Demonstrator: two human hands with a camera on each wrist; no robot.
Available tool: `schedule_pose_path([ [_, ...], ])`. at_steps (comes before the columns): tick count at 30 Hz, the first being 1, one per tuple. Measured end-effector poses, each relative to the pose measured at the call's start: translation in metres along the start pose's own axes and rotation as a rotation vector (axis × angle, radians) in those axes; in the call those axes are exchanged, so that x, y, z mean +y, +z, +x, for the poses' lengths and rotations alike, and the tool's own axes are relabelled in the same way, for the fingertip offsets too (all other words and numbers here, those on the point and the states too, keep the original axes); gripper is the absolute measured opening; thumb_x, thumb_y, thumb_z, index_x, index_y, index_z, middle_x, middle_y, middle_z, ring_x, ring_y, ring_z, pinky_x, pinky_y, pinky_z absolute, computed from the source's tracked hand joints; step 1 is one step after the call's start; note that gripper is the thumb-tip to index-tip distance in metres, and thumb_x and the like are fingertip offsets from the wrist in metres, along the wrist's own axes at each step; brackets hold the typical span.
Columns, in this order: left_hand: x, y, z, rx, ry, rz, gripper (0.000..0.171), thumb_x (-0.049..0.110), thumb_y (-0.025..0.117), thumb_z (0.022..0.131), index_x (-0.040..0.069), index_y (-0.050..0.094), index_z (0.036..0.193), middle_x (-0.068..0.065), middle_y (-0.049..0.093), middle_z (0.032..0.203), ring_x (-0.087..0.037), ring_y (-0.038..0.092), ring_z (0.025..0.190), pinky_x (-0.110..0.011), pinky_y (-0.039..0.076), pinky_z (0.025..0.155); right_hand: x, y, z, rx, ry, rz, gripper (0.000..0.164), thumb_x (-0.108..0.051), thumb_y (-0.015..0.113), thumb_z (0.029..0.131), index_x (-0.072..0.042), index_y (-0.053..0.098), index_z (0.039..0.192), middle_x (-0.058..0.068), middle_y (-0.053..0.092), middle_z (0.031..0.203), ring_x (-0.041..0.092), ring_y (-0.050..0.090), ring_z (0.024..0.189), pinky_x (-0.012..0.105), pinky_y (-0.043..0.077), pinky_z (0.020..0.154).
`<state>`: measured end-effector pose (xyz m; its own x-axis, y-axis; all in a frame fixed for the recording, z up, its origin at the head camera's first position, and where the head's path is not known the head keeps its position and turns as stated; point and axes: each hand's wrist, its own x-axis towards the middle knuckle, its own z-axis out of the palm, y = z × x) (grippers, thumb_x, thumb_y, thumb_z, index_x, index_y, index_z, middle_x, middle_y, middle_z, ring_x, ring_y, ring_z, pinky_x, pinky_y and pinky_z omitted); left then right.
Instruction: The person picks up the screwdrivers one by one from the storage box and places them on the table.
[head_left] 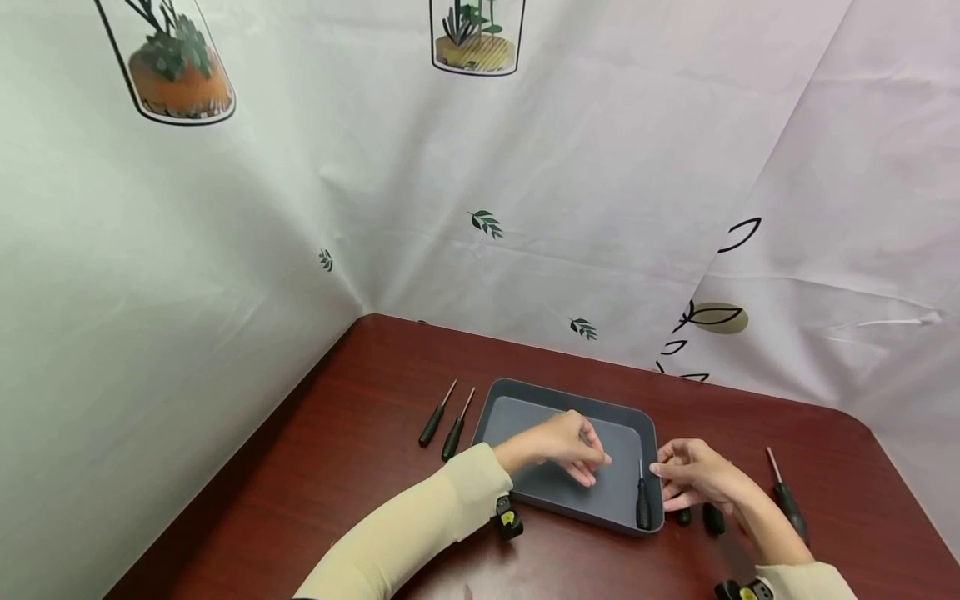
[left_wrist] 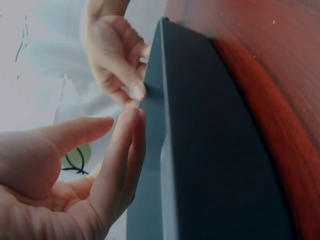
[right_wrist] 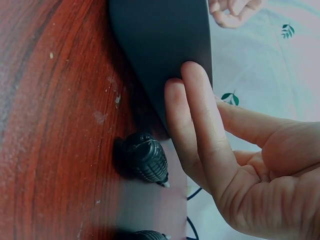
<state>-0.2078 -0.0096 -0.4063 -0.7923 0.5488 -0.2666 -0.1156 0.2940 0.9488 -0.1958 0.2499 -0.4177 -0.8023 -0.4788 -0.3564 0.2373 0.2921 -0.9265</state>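
A dark grey rectangular tray (head_left: 558, 503) lies on the table. My right hand (head_left: 697, 477) pinches its right wall, thumb over the rim and fingers against the outside, as the right wrist view shows the fingers (right_wrist: 202, 110) on the wall. Above the tray's middle hovers my left hand (head_left: 573, 448), fingers loosely bent and thumb apart from them in the left wrist view, holding nothing. One black-handled screwdriver (head_left: 642, 504) lies inside along the tray's right side.
Left of the tray lie two screwdrivers (head_left: 431, 425) (head_left: 453, 439). Right of it, partly hidden by my right hand, are two black handles (head_left: 683, 516) (head_left: 713, 519). Farther right lies another screwdriver (head_left: 789, 504). White printed cloth (head_left: 525, 275) hangs behind the table (head_left: 330, 450).
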Motion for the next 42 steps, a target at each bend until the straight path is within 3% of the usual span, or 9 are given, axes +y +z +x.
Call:
schedule_pose_path([
  [19,-0.006,0.038,0.011,0.077,-0.042,0.020,0.009,-0.003,0.074,0.087,0.000,0.069,0.080,-0.019,0.070,0.073,-0.032,0.073,0.067,-0.031,0.062,0.057,0.001,0.001,-0.001,-0.018,0.006,0.016,0.027,-0.006,0.060,0.100,0.013,0.045,0.111,0.012,0.063,0.085,0.018,0.070,0.068,0.039,0.064,0.067],
  [29,-0.003,0.045,0.013,0.112,-0.053,0.030,0.011,-0.001,0.076,0.086,-0.002,0.067,0.092,-0.014,0.071,0.073,-0.034,0.073,0.070,-0.028,0.062,0.058,0.001,0.000,-0.001,-0.014,-0.002,0.007,0.028,-0.005,0.058,0.101,0.014,0.043,0.113,0.012,0.061,0.086,0.019,0.069,0.068,0.039,0.064,0.066],
  [35,-0.006,0.050,0.014,0.132,-0.059,0.066,0.006,0.000,0.077,0.085,-0.001,0.071,0.083,-0.010,0.070,0.069,-0.029,0.073,0.065,-0.025,0.061,0.055,0.003,0.000,-0.002,-0.017,-0.001,-0.002,0.025,-0.005,0.058,0.101,0.014,0.045,0.112,0.012,0.061,0.085,0.018,0.069,0.068,0.038,0.064,0.065],
  [42,-0.009,0.050,0.017,0.145,-0.044,0.081,0.011,0.001,0.076,0.087,-0.001,0.074,0.076,-0.010,0.070,0.068,-0.027,0.073,0.065,-0.024,0.060,0.054,0.002,0.000,0.000,-0.003,0.001,-0.005,0.024,-0.005,0.058,0.101,0.013,0.045,0.112,0.011,0.061,0.083,0.018,0.069,0.067,0.038,0.064,0.065],
])
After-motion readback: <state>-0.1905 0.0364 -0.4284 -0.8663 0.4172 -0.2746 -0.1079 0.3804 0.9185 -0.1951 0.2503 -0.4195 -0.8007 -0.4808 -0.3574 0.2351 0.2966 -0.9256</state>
